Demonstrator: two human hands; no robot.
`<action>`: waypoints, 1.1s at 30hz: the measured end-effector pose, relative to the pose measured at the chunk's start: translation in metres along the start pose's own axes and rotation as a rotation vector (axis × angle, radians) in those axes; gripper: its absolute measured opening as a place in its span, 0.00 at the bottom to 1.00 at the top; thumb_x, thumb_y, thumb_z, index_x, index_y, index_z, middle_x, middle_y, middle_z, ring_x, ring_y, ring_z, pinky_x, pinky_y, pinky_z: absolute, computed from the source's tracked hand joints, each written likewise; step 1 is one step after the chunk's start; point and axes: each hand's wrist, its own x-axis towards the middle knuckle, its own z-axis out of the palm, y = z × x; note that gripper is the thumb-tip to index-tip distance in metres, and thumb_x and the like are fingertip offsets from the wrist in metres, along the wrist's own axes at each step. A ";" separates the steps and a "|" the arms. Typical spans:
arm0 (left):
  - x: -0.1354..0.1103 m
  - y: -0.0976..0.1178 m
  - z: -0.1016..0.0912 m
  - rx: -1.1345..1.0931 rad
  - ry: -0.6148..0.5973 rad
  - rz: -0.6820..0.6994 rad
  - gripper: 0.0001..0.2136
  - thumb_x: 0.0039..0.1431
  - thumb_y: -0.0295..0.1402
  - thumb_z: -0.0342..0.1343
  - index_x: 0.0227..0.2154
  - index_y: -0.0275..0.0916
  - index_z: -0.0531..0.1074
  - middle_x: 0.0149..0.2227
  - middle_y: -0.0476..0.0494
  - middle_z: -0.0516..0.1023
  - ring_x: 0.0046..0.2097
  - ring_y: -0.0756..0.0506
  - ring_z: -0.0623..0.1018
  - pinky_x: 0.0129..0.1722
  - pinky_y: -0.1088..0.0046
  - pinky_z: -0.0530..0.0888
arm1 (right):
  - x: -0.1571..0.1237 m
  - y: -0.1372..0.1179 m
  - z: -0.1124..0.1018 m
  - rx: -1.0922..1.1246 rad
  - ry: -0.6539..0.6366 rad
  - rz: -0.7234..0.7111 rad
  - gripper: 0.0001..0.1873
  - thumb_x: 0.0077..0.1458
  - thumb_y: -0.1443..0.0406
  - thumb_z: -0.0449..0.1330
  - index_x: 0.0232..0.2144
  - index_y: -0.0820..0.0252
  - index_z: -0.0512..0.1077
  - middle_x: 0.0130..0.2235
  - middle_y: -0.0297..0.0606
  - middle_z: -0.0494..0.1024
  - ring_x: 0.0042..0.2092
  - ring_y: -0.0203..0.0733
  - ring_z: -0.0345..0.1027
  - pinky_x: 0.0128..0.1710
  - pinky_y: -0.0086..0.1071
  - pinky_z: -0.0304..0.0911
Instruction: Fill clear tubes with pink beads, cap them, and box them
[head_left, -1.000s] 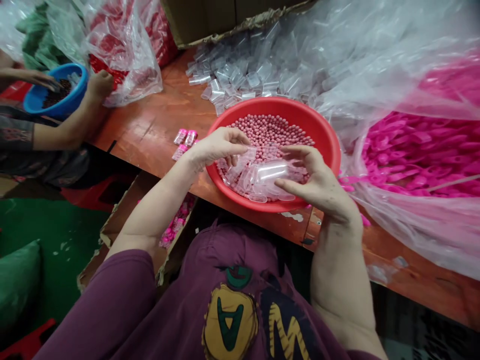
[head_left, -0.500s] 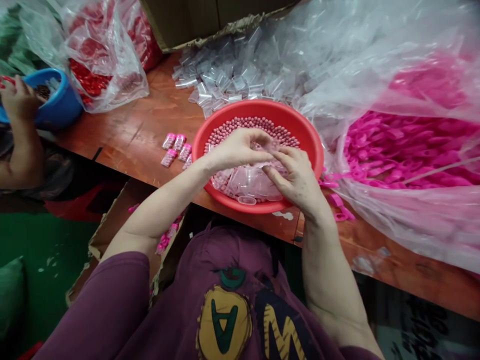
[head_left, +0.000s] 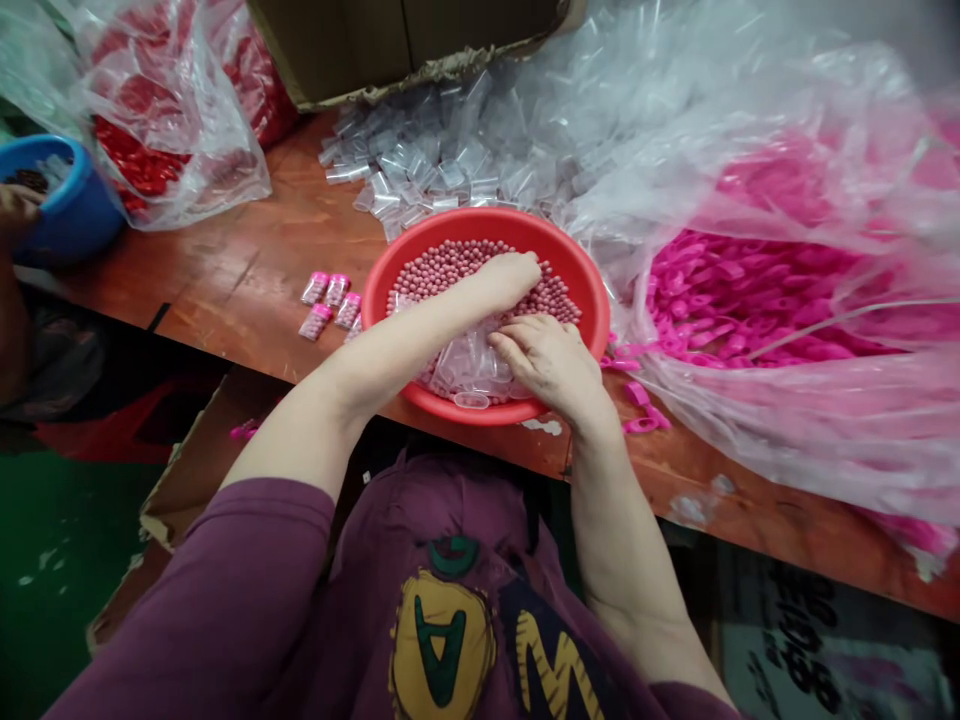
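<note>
Your purple shirt [head_left: 420, 560] carries the only clear writing here: big yellow letters, seen upside down, an "A" and a "W" or "M" on a dark patch. Pale print on something dark at the lower right is too blurred to read.

You sit at a worn red-brown wooden table [head_left: 247, 270] over a green floor [head_left: 67, 540], with a cardboard box [head_left: 397, 40] at the far edge. A large clear bag of bright pink plastic pieces [head_left: 750, 300] fills the right side, a heap of clear plastic tubes [head_left: 420, 170] lies behind the basin, and a bag of red parts [head_left: 150, 130] sits at the far left beside a blue bowl [head_left: 64, 205], where another person's hand [head_left: 15, 205] rests.

The red basin [head_left: 592, 300] stands at the near table edge, holding pink beads [head_left: 450, 265] at the back and loose clear tubes [head_left: 465, 365] at the front. Your left hand [head_left: 510, 275] is pressed down into the beads, fingers curled under; I cannot tell what it has hold of. Your right hand [head_left: 551, 360] lies just beside it on the tubes, fingers bent, its grasp likewise hidden.

Four small filled tubes with pink caps [head_left: 326, 300] lie on the table left of the basin.
</note>
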 end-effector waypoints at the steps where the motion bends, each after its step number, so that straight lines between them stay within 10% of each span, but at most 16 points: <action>1: 0.003 0.002 0.004 -0.046 -0.007 0.025 0.24 0.70 0.17 0.48 0.61 0.22 0.83 0.60 0.20 0.84 0.63 0.33 0.84 0.63 0.63 0.75 | 0.000 0.000 0.000 0.005 -0.007 -0.010 0.26 0.83 0.52 0.51 0.49 0.54 0.86 0.60 0.46 0.89 0.65 0.60 0.77 0.61 0.54 0.66; 5: 0.008 -0.002 0.014 -0.271 -0.023 0.106 0.18 0.62 0.19 0.59 0.52 0.29 0.86 0.54 0.32 0.88 0.59 0.36 0.85 0.61 0.64 0.77 | -0.001 0.005 -0.004 0.199 -0.004 -0.102 0.23 0.81 0.54 0.53 0.46 0.55 0.86 0.53 0.44 0.91 0.57 0.55 0.83 0.61 0.49 0.71; 10: -0.018 -0.026 0.004 -1.139 0.027 0.051 0.17 0.55 0.22 0.68 0.49 0.32 0.85 0.51 0.39 0.88 0.52 0.45 0.84 0.59 0.67 0.79 | -0.009 0.015 -0.007 0.464 0.121 -0.163 0.15 0.75 0.53 0.62 0.46 0.49 0.87 0.52 0.40 0.92 0.58 0.55 0.85 0.65 0.50 0.75; 18: -0.096 -0.021 -0.018 -1.818 -0.115 -0.204 0.09 0.76 0.28 0.59 0.52 0.37 0.83 0.53 0.36 0.88 0.50 0.45 0.87 0.53 0.62 0.84 | -0.012 0.028 0.010 0.722 0.476 0.023 0.15 0.74 0.49 0.64 0.48 0.48 0.84 0.47 0.40 0.91 0.51 0.53 0.87 0.59 0.52 0.81; 26: -0.118 0.004 -0.003 -1.827 -0.116 -0.244 0.15 0.75 0.27 0.58 0.60 0.41 0.79 0.53 0.39 0.88 0.43 0.47 0.86 0.47 0.69 0.81 | -0.002 0.027 0.017 0.652 0.547 0.068 0.16 0.72 0.52 0.62 0.52 0.50 0.83 0.47 0.42 0.90 0.47 0.51 0.86 0.52 0.48 0.83; 33: -0.123 0.004 -0.008 -1.658 -0.099 -0.185 0.13 0.66 0.20 0.52 0.46 0.39 0.78 0.36 0.46 0.78 0.33 0.50 0.74 0.36 0.70 0.71 | 0.001 0.032 -0.009 0.717 0.279 0.029 0.20 0.68 0.49 0.69 0.55 0.51 0.87 0.46 0.40 0.89 0.42 0.47 0.83 0.47 0.45 0.84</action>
